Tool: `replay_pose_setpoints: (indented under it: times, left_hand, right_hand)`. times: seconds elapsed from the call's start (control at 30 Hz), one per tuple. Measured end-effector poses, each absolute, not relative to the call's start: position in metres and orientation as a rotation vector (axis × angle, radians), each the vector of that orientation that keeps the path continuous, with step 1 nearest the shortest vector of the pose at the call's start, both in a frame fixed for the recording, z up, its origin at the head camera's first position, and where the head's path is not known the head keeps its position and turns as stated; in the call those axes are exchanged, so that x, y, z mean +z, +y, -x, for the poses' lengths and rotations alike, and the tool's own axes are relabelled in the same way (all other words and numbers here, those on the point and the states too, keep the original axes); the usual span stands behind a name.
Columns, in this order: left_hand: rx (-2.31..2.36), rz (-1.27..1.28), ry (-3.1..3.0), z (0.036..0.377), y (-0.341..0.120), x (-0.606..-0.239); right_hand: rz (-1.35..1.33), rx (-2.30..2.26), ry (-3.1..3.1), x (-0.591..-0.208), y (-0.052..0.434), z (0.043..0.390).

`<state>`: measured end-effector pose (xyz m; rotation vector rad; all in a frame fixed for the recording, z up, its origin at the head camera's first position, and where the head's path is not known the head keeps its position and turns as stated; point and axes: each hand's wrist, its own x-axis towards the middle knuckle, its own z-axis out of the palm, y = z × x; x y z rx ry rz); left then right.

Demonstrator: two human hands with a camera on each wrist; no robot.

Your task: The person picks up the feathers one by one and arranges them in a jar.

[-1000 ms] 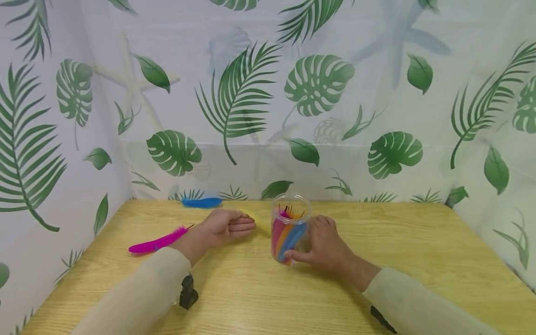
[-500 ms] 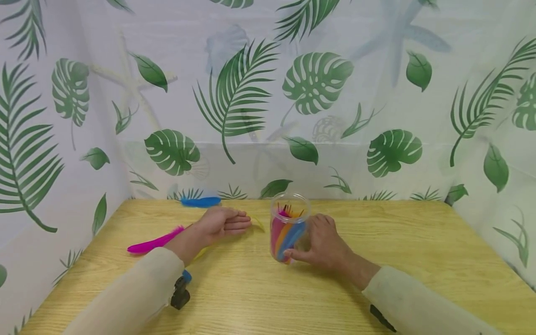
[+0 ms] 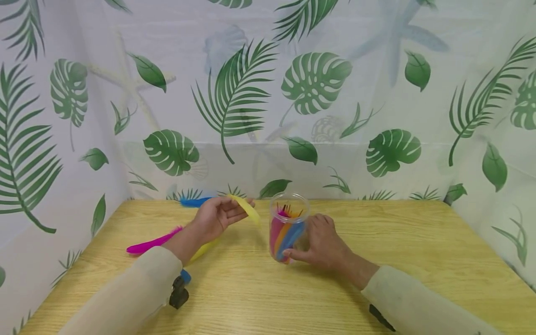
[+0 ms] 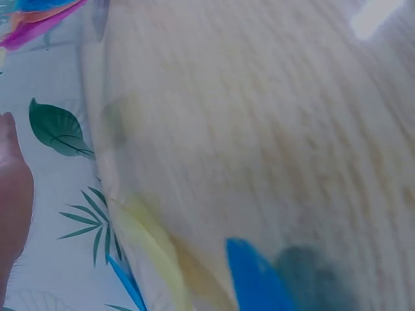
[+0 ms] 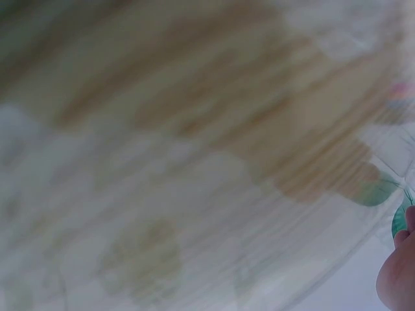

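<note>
1. Leafy backdrop [image 3: 268, 139] boxes in the workspace.
2. Wood-grain table [image 3: 251, 298] carries everything.
3. Right hand [image 3: 328, 244] is wrapped round the cup's side, thumb in front, probably so it won't tip.
4. Left hand [image 3: 215, 218] seems to pinch a yellow feather [image 3: 249, 211] near one end, palm showing, just left of the cup; thumb's grip is hard to see.
5. Clear cup [image 3: 289, 221] stands upright on the table; feathers inside [image 3: 279, 237] lean quills-up, presumably propped by its wall.
6. Magenta feather [image 3: 152, 242], blue feather [image 3: 193, 202] and second yellow feather [image 3: 204, 251] lie loose leftward, maybe for easy reach.
</note>
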<state>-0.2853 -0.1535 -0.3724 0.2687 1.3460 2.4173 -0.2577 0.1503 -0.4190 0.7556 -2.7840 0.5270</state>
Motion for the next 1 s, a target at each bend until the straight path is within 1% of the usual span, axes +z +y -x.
replay_pose_setpoints:
  times: [0.37,0.63,0.77,1.0]
  left_hand:
    - [2.466,-0.483,1.244,0.295,-0.140,-0.339]
    - [2.456,-0.584,1.205,0.300,-0.115,-0.307]
    - [2.411,-0.605,1.253,0.302,-0.101,-0.306]
    - [2.341,-0.575,1.422,0.303,-0.089,-0.318]
  right_hand:
    - [-0.755,0.540,-2.781,-0.417,0.153,0.257]
    - [-0.741,0.545,-2.801,-0.416,0.154,0.257]
    - [-0.742,0.568,-2.799,-0.417,0.154,0.258]
    - [-0.781,0.550,-2.761,-0.420,0.152,0.259]
